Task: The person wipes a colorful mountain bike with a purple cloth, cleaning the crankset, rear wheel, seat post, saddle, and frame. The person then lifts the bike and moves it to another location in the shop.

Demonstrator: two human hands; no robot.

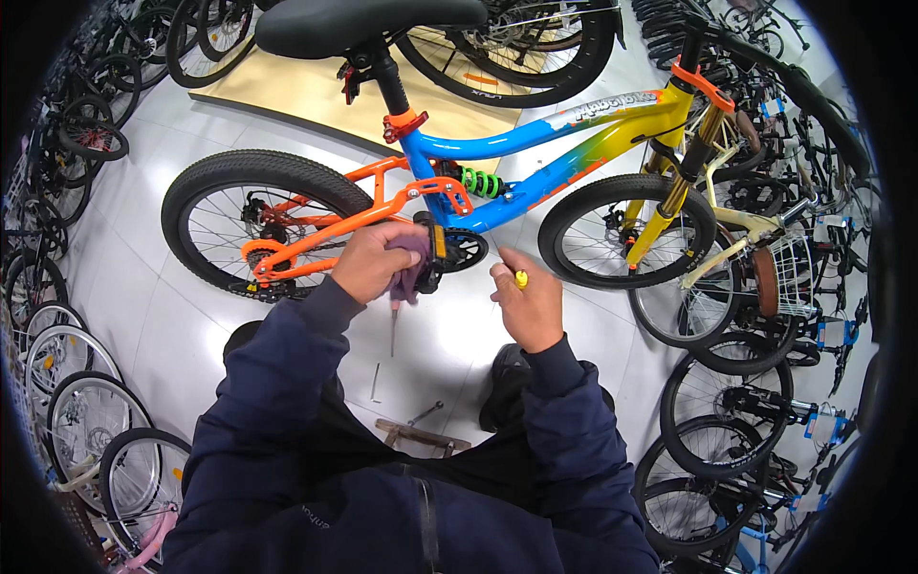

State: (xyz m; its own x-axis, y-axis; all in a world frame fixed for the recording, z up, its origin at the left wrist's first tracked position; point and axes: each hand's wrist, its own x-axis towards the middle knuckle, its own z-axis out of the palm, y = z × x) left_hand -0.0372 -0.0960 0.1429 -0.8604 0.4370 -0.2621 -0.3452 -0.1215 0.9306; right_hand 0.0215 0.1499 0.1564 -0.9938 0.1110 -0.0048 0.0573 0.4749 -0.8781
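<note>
A small bicycle with a blue-and-yellow frame [478,145] and orange rear section stands across the view in front of me. My left hand [368,263] is closed on a purple cloth [408,280], right beside the pedal [440,241] and the black chainring [469,251]. Below the cloth a thin screwdriver [394,330] shows; whether it is held or lies on the floor, I cannot tell. My right hand [532,311] is closed around a yellow-ended object [521,278], mostly hidden by the fingers, held between the chainring and the front wheel [626,231].
A thin metal rod [376,381] lies on the pale tiled floor. Between my feet is a wooden piece [421,435] with a metal tool [426,412] by it. Behind the bicycle lies a tan board [287,91]. Many parked bicycles line both sides.
</note>
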